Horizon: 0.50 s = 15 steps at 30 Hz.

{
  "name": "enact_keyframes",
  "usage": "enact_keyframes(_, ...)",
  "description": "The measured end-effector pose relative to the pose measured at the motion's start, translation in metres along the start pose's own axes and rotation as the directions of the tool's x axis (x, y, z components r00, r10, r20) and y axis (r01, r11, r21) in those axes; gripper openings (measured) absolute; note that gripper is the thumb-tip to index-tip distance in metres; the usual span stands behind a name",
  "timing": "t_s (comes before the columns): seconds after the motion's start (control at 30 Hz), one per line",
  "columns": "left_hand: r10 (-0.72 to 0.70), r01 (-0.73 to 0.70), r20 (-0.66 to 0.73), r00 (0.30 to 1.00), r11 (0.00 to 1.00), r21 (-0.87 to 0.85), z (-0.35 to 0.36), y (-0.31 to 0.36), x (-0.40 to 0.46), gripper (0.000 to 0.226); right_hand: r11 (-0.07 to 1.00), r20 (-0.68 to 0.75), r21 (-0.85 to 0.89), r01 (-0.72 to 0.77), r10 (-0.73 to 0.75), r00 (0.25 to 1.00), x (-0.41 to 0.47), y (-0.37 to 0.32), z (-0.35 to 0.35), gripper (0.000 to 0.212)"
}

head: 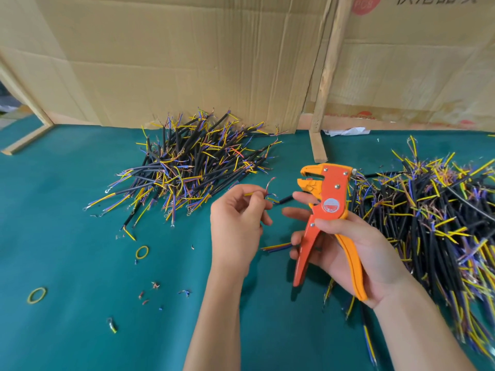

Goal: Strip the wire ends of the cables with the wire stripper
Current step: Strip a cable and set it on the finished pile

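Green cloth covers the table (67,210) across the lower three quarters of the frame, and creased brown cardboard sheets (187,62) stand along its far edge, with a wooden post (325,84) leaning in front of them at upper right.

Two heaps of cables lie on the cloth. The right heap (434,223) fills the right edge of the frame. The centre heap (192,167) sits just below the cardboard; its black-sheathed pieces fan out yellow, blue and reddish cores, some ending in small ring terminals.

Two hands work in the middle of the frame. The right hand (356,250) curls round the one wire stripper (328,220), orange with yellow trim, thumb across its pivot and fingers behind the handles. The handles are spread and the toothed head points to the upper left, its jaws apart. The left hand (238,218) pinches the loose cores of a single cable (284,200), whose short black sheath reaches toward the right hand's fingertips. Another bundle of cores (276,247) sticks out leftward from beneath the right hand's fingers.

Two yellow rubber bands lie on the cloth at lower left, one (142,252) nearer the hands and one (37,295) toward the left edge. Several insulation scraps (155,285) are scattered between them, and a short offcut with a ring terminal (112,324) lies lower still.
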<state>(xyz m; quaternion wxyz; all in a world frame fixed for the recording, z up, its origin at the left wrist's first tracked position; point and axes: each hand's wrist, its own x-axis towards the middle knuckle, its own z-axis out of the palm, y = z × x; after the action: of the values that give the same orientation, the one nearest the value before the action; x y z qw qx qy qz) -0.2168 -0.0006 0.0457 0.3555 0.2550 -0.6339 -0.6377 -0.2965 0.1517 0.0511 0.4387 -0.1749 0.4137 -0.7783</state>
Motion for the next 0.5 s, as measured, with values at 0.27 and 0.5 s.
enact_keyframes(0.27,0.206,-0.188,-0.041,0.978,0.945,0.266,0.0033,-0.0051,-0.0005,0.029,0.993,0.034,-0.022,-0.117,0.118,0.992,-0.0007,-0.0009,-0.0037,0.055)
enact_keyframes(0.5,0.207,-0.184,-0.054,0.977,0.942,0.280,0.0024,-0.0026,-0.0009,0.030,0.984,0.125,-0.070,-0.161,0.169,0.978,-0.0026,-0.0010,-0.0017,0.051)
